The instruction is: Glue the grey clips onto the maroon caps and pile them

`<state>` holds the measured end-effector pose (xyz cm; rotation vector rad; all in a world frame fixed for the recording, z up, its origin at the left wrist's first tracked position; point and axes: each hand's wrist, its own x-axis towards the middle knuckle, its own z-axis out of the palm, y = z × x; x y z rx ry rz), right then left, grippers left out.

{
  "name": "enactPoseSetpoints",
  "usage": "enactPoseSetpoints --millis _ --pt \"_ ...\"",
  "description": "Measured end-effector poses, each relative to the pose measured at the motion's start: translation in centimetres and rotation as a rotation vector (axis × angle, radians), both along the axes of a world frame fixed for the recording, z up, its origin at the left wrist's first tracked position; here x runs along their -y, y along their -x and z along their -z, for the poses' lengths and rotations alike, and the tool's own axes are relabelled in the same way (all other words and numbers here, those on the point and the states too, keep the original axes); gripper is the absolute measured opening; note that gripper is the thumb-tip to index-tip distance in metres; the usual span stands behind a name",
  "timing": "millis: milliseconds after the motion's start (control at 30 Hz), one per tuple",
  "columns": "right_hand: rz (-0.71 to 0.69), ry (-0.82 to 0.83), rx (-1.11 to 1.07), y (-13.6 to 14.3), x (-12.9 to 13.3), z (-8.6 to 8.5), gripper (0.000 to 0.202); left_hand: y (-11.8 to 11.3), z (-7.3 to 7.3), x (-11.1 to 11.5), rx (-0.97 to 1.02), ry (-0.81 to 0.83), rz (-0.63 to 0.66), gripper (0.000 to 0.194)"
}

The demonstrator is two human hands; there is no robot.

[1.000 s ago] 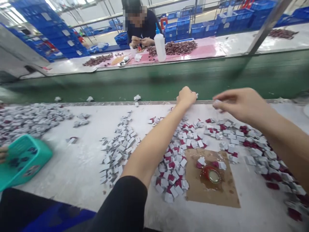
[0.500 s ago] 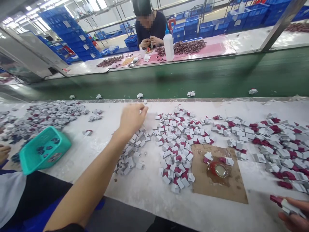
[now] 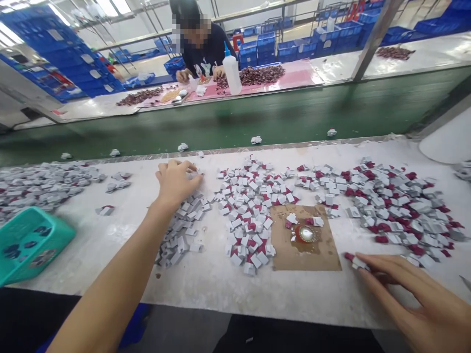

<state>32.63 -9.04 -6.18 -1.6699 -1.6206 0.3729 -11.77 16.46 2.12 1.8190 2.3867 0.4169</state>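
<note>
My left hand [image 3: 175, 182] is over the far end of a heap of small grey plastic pieces [image 3: 182, 235], its fingers bent and apart. Grey pieces show under its fingertips; none is clearly gripped. At the right, my right hand [image 3: 412, 289] pinches a small grey-and-maroon piece [image 3: 357, 262] between thumb and fingers, just above the table. Between the hands lies a brown cardboard square [image 3: 285, 257] bearing a small round red container [image 3: 304, 234] in a wet patch. Two grey-and-maroon pieces [image 3: 314, 221] rest beside that container.
Heaps of grey-and-maroon pieces [image 3: 253, 206] cover the middle and right [image 3: 405, 211]. A teal basket [image 3: 61, 230] stands left. Beyond the table runs a green conveyor belt [image 3: 221, 122] with several small pieces. Across it a co-worker [image 3: 206, 46] sits behind a white bottle [image 3: 231, 76].
My view has turned right. My left hand has come down from near the table's far edge onto the grey heap, its fingers spreading. My right hand, still holding its piece, shows more fully.
</note>
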Motion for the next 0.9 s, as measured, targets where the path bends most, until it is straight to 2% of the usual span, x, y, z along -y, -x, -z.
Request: enactPoseSetpoints --millis 100,200,267,333,467,600,767,900 --pt "-0.007 0.057 -0.072 1.1 -0.7 -1.6 0.020 -1.2 -0.8 1.7 0.183 -0.031 0.091 0.020" --pt "0.066 0.107 -0.291 2.4 -1.4 -2.8 0.017 -2.3 -1.0 4.4 0.607 -0.041 0.167 0.034" --pt "0.068 0.096 -0.394 3.5 -1.9 -3.5 0.016 -2.9 -0.8 6.5 0.926 0.027 0.191 0.044" --pt "0.042 0.070 -0.431 4.7 -2.6 -4.1 0.017 -3.7 -0.6 8.4 1.108 0.135 0.170 0.050" --pt "-0.016 0.042 -0.447 6.6 -4.0 -4.7 0.016 -5.5 -0.2 11.0 1.211 0.217 0.115 0.052" --pt "-0.033 0.063 -0.483 7.3 -4.9 -4.2 0.015 -6.8 0.0 12.1 1.284 0.279 0.056 0.056" --pt "-0.033 0.125 -0.550 7.4 -4.9 -3.3 0.016 -7.2 -0.2 13.0 1.362 0.391 0.017 0.057" --pt "-0.027 0.140 -0.522 7.4 -4.8 -3.3 0.017 -7.1 -0.6 13.6 1.356 0.400 0.025 0.051"
